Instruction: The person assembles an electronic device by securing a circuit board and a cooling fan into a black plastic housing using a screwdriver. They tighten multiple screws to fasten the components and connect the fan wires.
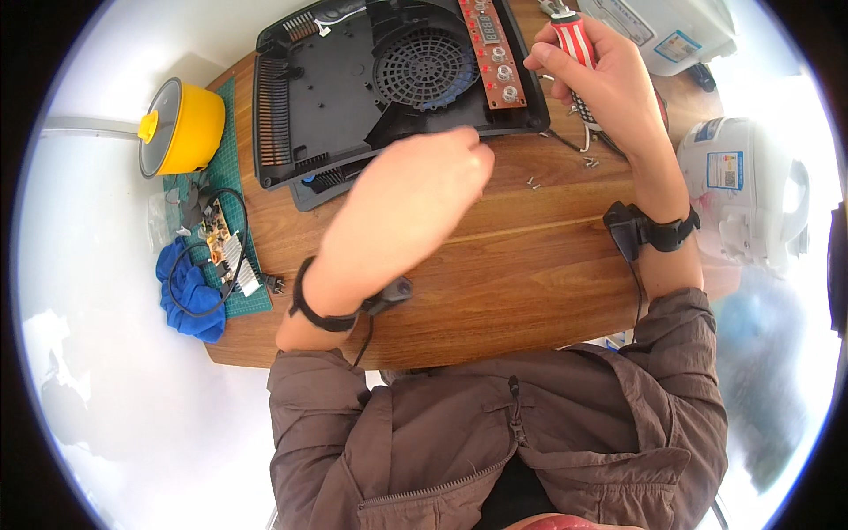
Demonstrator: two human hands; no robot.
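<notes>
My right hand [609, 84] is closed around a screwdriver with a red-and-white striped handle [574, 40], to the right of a black plastic appliance housing [336, 97]. My left hand [433, 172] is curled in front of the housing's near edge, its fingertips turned away, so anything they hold is hidden. Inside the housing a round fan grille [426, 69] shows. A reddish circuit board [503, 66] with a small display and several buttons lies along its right side. A white connector on a wire [325, 26] sits at the housing's upper left.
Several small screws [590, 162] lie on the wooden table [530, 291]. At left, a green cutting mat [252, 296] carries a circuit board with a heatsink [231, 247], a black cord and a blue cloth [190, 291]. A yellow pot [194, 124] stands behind them; white appliances [746, 190] stand at right.
</notes>
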